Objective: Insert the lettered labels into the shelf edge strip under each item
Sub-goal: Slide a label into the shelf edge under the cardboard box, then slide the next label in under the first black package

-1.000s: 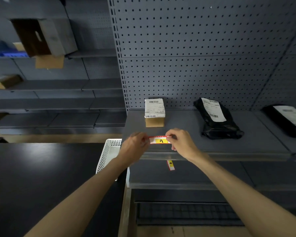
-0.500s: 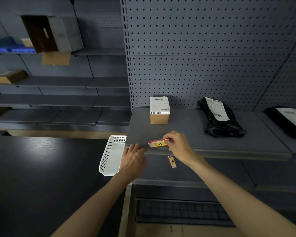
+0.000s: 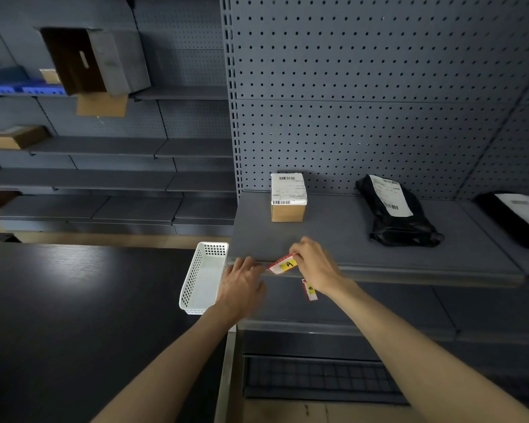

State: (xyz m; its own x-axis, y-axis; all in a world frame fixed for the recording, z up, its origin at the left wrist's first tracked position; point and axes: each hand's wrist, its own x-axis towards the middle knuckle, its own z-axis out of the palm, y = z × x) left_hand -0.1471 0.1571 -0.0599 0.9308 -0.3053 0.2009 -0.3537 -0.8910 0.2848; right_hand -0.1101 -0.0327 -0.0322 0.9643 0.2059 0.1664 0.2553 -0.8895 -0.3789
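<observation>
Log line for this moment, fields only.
right hand: pinching A label, tilted at shelf edge strip | left hand: on strip | label: not seated

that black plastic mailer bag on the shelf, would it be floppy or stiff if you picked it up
Probably floppy: the black plastic mailer bag looks wrinkled and slumped on the grey shelf, so it would likely sag from one end. Its glossy film may be slippery. Lying flat, it seems unlikely to roll or tip.

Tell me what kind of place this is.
Probably a stockroom or parcel sorting area: grey metal shelving backed by pegboard, a cardboard parcel and a black mailer bag with shipping labels, and a lettered label held at the shelf edge.
</observation>
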